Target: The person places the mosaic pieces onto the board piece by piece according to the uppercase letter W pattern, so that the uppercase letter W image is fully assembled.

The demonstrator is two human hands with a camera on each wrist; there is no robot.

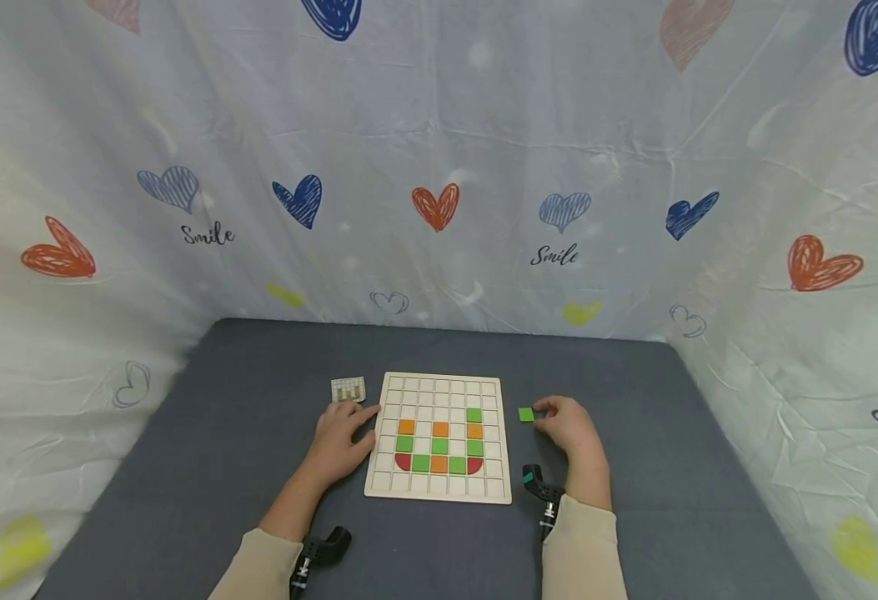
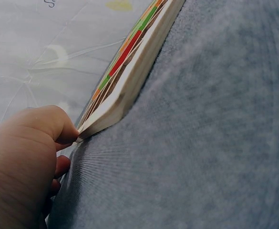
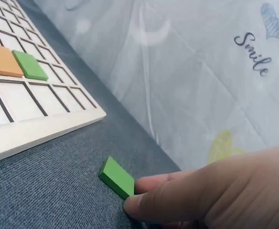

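A pale wooden grid board [image 1: 439, 497] lies on the table, with orange, green and red tiles set in several of its squares. Along its left side, my left hand [image 1: 337, 442] touches the edge with thumb and forefinger spread apart; the left wrist view shows a digit against the board's rim [image 2: 125, 98]. To the right of the board, my right hand [image 1: 572, 429] pinches the near end of a square green tile [image 1: 525, 414] between thumb and finger. This tile [image 3: 118, 177] is at the tabletop, apart from the board, in the right wrist view.
A small patterned card or tray [image 1: 348, 389] lies just beyond my left fingers, too small to read. The dark grey tablecloth [image 1: 439, 554] covers the table. Behind it and at both sides hangs a pale curtain [image 1: 378, 133] printed with hearts.
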